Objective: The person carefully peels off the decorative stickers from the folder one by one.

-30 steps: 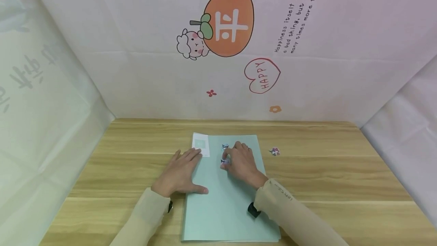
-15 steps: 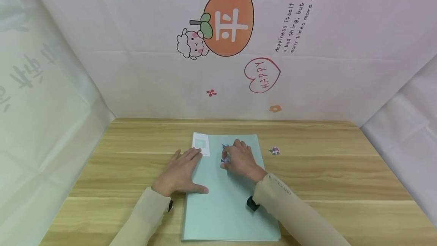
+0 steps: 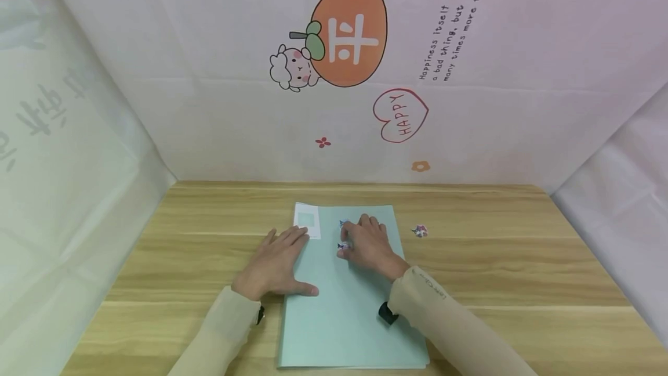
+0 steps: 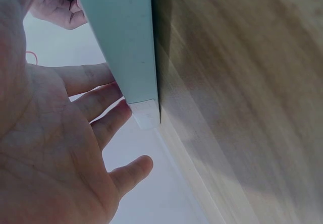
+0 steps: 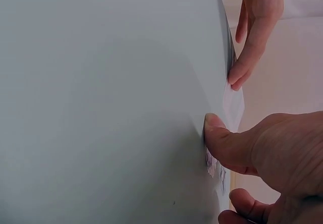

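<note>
A pale green folder lies on the wooden table. My left hand rests on its left edge with fingers straight, the fingertips touching a white label in the upper left corner. In the left wrist view those fingers lie along the folder's spine. My right hand is over the upper right part, curled, with thumb and index finger pinching a small printed sticker against the cover. The thumb presses at its edge in the right wrist view. A second sticker sits just above, partly hidden by the fingers.
Another colourful sticker lies on the wooden table to the right of the folder. A white printed cloth hangs behind the table, and more white cloth stands at both sides.
My right hand shifts only slightly about the sticker, its fingers uncovering a little more of it. The left hand and the folder stay put.
</note>
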Available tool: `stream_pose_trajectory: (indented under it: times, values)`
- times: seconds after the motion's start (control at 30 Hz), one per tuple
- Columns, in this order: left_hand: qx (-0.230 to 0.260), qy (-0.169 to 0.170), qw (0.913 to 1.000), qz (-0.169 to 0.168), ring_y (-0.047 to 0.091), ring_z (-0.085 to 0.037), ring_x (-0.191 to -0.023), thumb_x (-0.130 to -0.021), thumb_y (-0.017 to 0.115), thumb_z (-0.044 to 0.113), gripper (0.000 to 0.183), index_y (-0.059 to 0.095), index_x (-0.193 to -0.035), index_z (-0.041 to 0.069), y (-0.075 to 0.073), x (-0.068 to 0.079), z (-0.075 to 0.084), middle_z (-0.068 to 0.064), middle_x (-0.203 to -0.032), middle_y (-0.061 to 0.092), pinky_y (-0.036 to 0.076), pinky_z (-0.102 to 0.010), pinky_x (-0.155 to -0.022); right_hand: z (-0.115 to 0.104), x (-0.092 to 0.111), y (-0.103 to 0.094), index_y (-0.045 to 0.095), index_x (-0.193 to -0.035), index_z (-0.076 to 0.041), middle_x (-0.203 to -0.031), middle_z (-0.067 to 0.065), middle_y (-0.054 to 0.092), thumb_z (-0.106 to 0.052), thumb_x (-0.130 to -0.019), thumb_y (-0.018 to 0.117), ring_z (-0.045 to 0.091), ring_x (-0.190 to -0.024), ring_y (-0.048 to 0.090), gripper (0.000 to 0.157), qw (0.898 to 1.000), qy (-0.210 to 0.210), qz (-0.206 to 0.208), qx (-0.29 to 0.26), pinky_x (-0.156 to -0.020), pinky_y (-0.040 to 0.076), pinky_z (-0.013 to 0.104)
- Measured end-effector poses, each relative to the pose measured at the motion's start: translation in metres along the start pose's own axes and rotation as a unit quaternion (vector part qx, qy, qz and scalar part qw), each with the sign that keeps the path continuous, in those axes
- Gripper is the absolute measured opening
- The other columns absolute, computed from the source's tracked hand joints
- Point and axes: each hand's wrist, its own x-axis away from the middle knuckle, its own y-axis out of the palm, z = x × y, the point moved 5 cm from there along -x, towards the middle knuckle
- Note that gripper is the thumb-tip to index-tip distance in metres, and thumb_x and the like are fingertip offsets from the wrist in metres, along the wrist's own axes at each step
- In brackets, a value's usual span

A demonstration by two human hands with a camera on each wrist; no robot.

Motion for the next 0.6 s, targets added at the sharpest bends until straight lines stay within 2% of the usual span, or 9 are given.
stream_pose_trajectory:
  times: [0.33, 0.6]
  values:
    - [-0.004, 0.005, 1.0, 0.004, 0.031, -0.031, -0.149, -0.068, 0.081, 0.071, 0.111, 0.047, -0.15, 0.004, -0.0001, 0.0002, -0.001, -0.011, -0.159, 0.039, 0.02, -0.061, -0.12, -0.0012, 0.0006, 0.0017, 0.071, -0.097, -0.02, -0.096, 0.005, 0.05, -0.025, -0.084, 0.086, 0.027, -0.096, 0.044, 0.021, 1.0, -0.001, 0.007, -0.017, -0.09, 0.039, 0.049]
    - [0.002, 0.004, 1.0, 0.001, 0.03, -0.031, -0.15, -0.068, 0.082, 0.07, 0.111, 0.047, -0.15, 0.003, 0.0007, 0.0001, -0.0012, -0.012, -0.159, 0.039, 0.02, -0.061, -0.12, -0.003, 0.0016, 0.0017, 0.073, -0.096, -0.02, -0.094, 0.005, 0.05, -0.024, -0.083, 0.086, 0.027, -0.094, 0.044, 0.019, 1.0, -0.006, 0.015, -0.015, -0.085, 0.038, 0.046]
